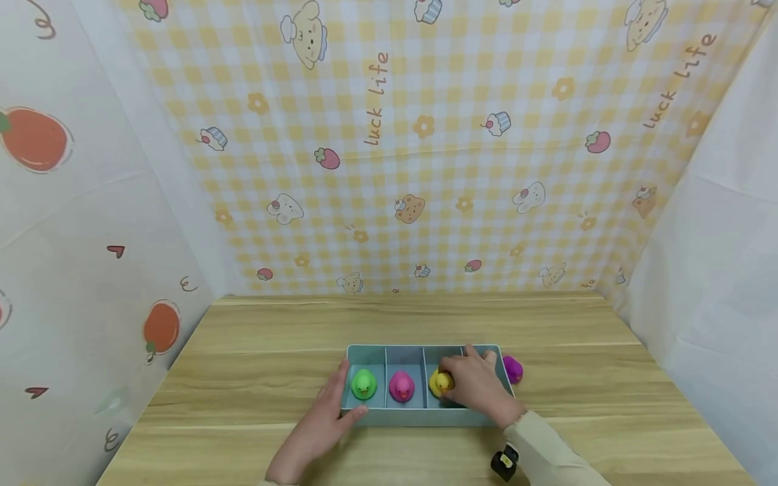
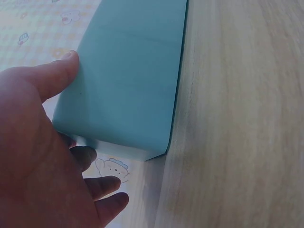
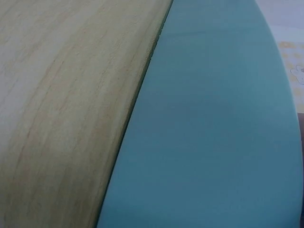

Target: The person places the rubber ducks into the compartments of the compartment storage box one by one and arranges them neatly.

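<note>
A blue-green divided box [image 1: 419, 418] lies on the table. In its leftmost compartment sits a green rubber duck [image 1: 363, 384], and the one beside it holds a pink rubber duck [image 1: 402, 386]. My right hand [image 1: 480, 385] reaches into the third compartment and pinches a yellow rubber duck [image 1: 440, 383] between thumb and fingers; the hand covers most of the rightmost compartment. Against the box's left end rests my left hand [image 1: 325, 418], its fingers extended and its thumb over the front rim. The left wrist view shows that hand [image 2: 52, 137] at the box corner.
A purple rubber duck [image 1: 513, 370] lies on the wooden table [image 1: 273, 378] just outside the box's right end. Behind the table hangs a checked cloth [image 1: 419, 169], with pale cloth walls at both sides. A black wrist device [image 1: 504, 463] is by the right sleeve.
</note>
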A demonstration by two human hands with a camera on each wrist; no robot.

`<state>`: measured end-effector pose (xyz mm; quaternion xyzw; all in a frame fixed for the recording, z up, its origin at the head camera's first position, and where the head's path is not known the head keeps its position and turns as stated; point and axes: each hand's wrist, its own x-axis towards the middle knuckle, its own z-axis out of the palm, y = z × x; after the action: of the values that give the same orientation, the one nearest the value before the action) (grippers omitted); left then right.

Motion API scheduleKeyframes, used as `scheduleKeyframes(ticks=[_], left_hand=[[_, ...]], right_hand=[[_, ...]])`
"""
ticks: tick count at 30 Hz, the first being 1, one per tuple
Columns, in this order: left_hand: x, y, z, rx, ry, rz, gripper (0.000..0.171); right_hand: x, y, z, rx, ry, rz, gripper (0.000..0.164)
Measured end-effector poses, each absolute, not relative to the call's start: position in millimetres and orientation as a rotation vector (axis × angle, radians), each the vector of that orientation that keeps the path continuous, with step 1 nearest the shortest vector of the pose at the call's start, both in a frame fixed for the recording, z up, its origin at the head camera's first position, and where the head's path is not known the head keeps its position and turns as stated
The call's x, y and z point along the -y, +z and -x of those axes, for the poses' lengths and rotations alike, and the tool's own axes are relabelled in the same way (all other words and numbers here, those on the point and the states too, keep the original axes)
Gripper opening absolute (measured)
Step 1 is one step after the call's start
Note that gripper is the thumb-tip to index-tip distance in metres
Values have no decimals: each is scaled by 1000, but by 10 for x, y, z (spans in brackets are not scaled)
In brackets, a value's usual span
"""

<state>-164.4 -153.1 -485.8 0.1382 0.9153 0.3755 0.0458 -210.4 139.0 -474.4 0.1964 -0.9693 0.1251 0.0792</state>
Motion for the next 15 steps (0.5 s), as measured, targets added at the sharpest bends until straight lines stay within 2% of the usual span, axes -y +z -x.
scheduleKeyframes(ticks=[7,15], left_hand=[[1530,-4845,1641,-2792,1149,-416,84],[1533,-4837,1629,-2786,1150,-417,84]], right_hand=[[-1410,-4688,2074,2904,373,-619,31],[-1457,-4612,2045,2964,453,-554,45]])
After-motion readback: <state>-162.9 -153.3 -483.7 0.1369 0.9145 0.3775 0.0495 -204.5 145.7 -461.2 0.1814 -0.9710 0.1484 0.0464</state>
